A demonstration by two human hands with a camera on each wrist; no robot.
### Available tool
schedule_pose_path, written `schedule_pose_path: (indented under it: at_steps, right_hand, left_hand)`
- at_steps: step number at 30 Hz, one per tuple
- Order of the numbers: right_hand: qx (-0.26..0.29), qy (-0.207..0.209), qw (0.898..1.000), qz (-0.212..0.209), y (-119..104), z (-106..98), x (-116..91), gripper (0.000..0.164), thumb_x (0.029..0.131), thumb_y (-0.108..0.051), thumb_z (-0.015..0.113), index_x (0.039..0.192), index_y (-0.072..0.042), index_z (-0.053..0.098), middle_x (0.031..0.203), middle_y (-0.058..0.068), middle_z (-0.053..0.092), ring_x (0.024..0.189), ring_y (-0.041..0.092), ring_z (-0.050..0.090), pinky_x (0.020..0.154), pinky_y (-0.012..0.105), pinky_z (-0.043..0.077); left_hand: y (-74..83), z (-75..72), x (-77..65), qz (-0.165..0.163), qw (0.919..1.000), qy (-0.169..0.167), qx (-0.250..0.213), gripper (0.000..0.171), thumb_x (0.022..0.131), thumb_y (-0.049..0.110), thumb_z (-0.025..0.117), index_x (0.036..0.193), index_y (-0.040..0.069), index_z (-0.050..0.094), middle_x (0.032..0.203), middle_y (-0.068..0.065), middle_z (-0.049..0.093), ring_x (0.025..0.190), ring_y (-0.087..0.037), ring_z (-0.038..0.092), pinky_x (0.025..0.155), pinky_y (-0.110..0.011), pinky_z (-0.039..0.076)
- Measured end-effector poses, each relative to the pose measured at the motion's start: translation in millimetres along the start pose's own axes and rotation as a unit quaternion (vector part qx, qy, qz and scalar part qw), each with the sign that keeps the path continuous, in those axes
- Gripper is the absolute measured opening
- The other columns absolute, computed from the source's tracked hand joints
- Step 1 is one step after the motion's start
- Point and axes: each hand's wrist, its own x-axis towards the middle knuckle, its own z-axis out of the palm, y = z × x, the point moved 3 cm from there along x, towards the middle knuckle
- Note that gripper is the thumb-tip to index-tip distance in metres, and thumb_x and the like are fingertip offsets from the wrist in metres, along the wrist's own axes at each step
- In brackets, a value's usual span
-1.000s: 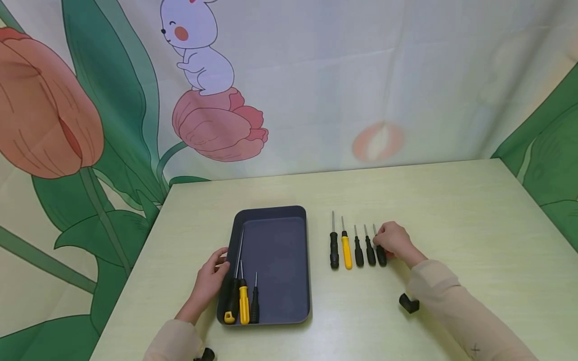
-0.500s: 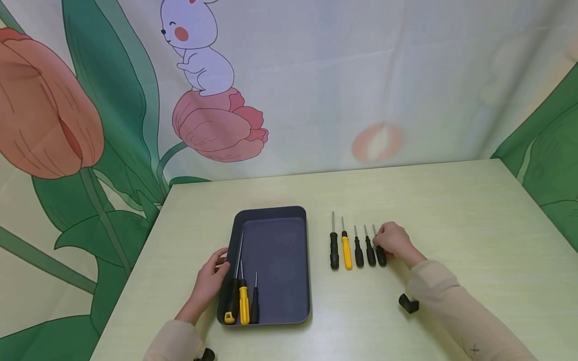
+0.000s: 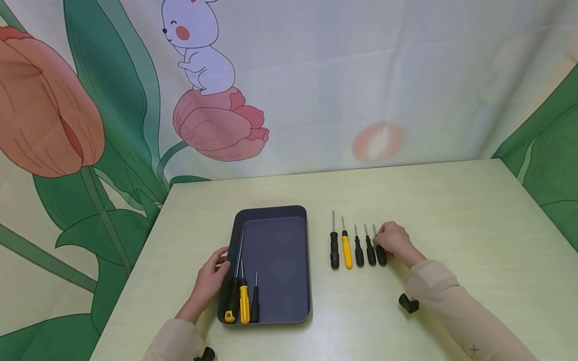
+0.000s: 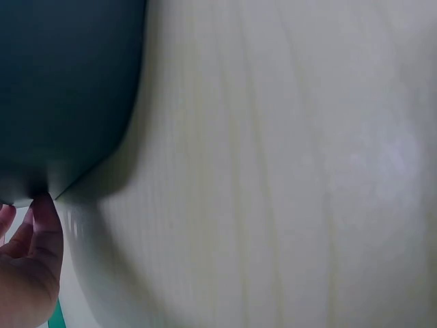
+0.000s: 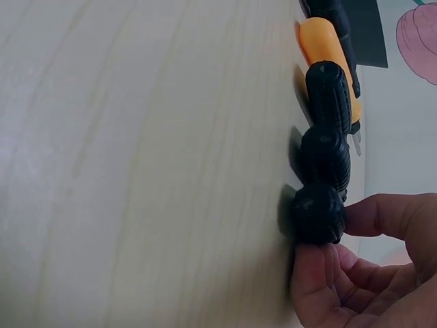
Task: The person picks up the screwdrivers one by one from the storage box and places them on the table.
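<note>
Right hand (image 3: pixel 395 240) pinches endmost black screwdriver (image 5: pixel 317 214), shaft pointing away; tray (image 3: pixel 282 271) lies leftward, past four other screwdrivers (image 3: pixel 359 256).

Tray (image 3: pixel 284 271): one. Inside the tray, three: one long black screwdriver (image 3: pixel 234 296), one yellow screwdriver (image 3: pixel 244 303), one short black screwdriver (image 3: pixel 255 306). Right of the tray, five: four black-handled screwdrivers (image 3: pixel 334 250) (image 3: pixel 359 254) (image 3: pixel 371 254) (image 3: pixel 381 257), one yellow-handled screwdriver (image 3: pixel 346 251). Screwdriver total: eight. Hands: two, left hand (image 3: pixel 207 278) and right hand (image 3: pixel 394 239), flanking the tray. Small black blocks (image 3: pixel 408 303) (image 3: pixel 205 354): two.
</note>
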Motion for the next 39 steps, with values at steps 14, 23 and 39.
schedule_pose_path:
  at_steps: [14, 23, 39]
  right_hand:
    - [0.017, -0.004, 1.000, 0.020, 2.5, -0.4, 1.7, 0.010, 0.076, -0.010, 0.057, 0.078, -0.002, 0.051, 0.068, 0.005, 0.048, 0.054, 0.014, 0.048, 0.045, 0.024, 0.045]
    - [0.020, -0.010, 0.999, 0.024, 0.3, -2.1, -1.6, 0.014, 0.078, -0.013, 0.057, 0.081, -0.001, 0.050, 0.069, 0.005, 0.048, 0.055, 0.015, 0.047, 0.046, 0.025, 0.046]
    - [0.028, -0.013, 1.000, 0.000, -15.2, -13.5, -8.2, 0.016, 0.080, -0.014, 0.054, 0.088, -0.001, 0.049, 0.062, 0.002, 0.045, 0.047, 0.012, 0.042, 0.049, 0.025, 0.045]
  left_hand:
    - [1.5, 0.7, 1.2, -0.004, 1.0000, -0.004, -0.003, 0.040, 0.093, 0.017, 0.036, 0.133, 0.013, 0.033, 0.128, -0.021, 0.044, 0.112, -0.036, 0.046, 0.092, -0.048, 0.038]
    - [1.0, 1.3, 0.8, -0.004, 1.0000, 0.003, -0.001, 0.040, 0.093, 0.017, 0.037, 0.133, 0.012, 0.035, 0.127, -0.021, 0.045, 0.111, -0.036, 0.047, 0.092, -0.048, 0.039]
    - [1.5, 0.5, 0.1, -0.007, 1.0000, 0.001, -0.002, 0.040, 0.093, 0.017, 0.037, 0.133, 0.012, 0.034, 0.127, -0.022, 0.044, 0.111, -0.037, 0.046, 0.092, -0.049, 0.038]
